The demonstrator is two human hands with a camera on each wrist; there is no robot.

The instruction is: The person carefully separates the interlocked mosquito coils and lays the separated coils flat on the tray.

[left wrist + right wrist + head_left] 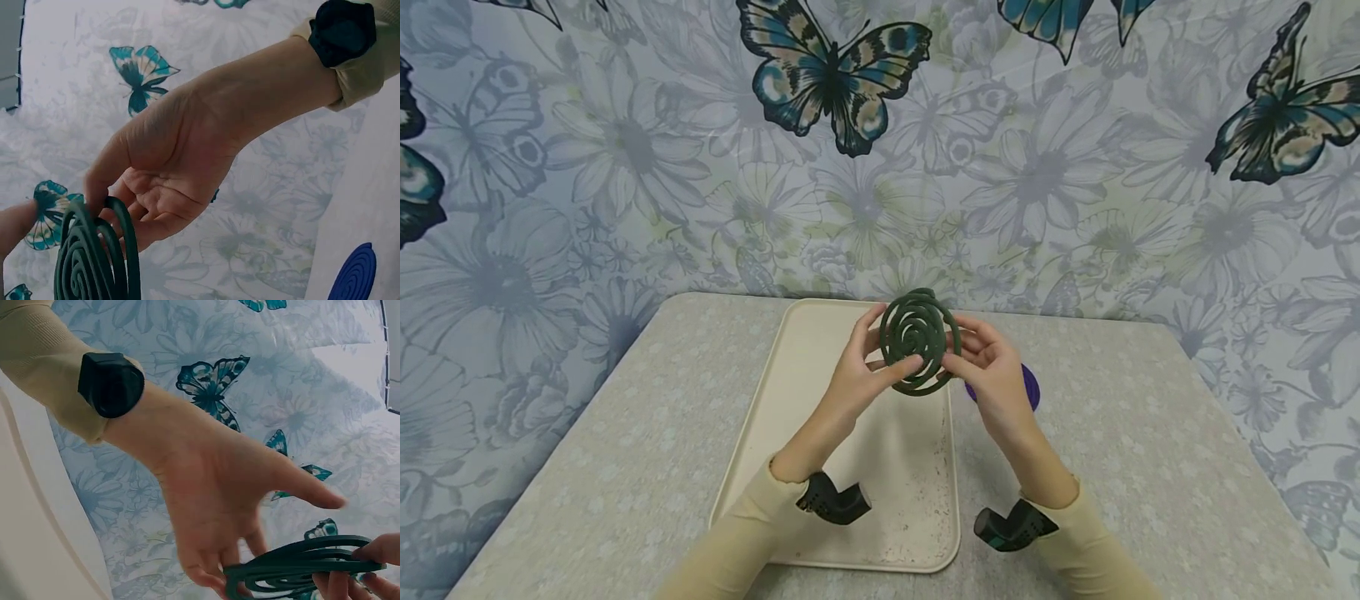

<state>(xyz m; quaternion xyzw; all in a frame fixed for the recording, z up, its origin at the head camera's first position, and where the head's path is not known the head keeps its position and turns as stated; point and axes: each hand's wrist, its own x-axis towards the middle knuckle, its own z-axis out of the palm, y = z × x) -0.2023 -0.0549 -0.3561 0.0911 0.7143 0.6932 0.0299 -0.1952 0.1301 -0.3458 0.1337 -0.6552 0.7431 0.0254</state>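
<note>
A dark green spiral coil (pixel 913 321), wound from a smooth cord-like strand, is held up above the far part of a cream tray. My left hand (pixel 859 379) pinches its left side between thumb and fingers; the left wrist view shows the loops of the coil (pixel 78 262) fanned slightly apart. On the other side, my right hand (pixel 996 379) touches the coil with its fingers. Its thumb (pixel 306 490) stands straight and apart from the coil in the right wrist view. Behind the right hand lies a purple-blue spiral disc (pixel 1032 387), partly hidden.
The cream tray (pixel 850 475) with a raised rim lies on a light patterned tabletop (pixel 1112 433). Some small dark specks mark its right side. A butterfly-and-flower cloth (pixel 880 208) hangs behind the table. Each wrist wears a black camera (pixel 835 500).
</note>
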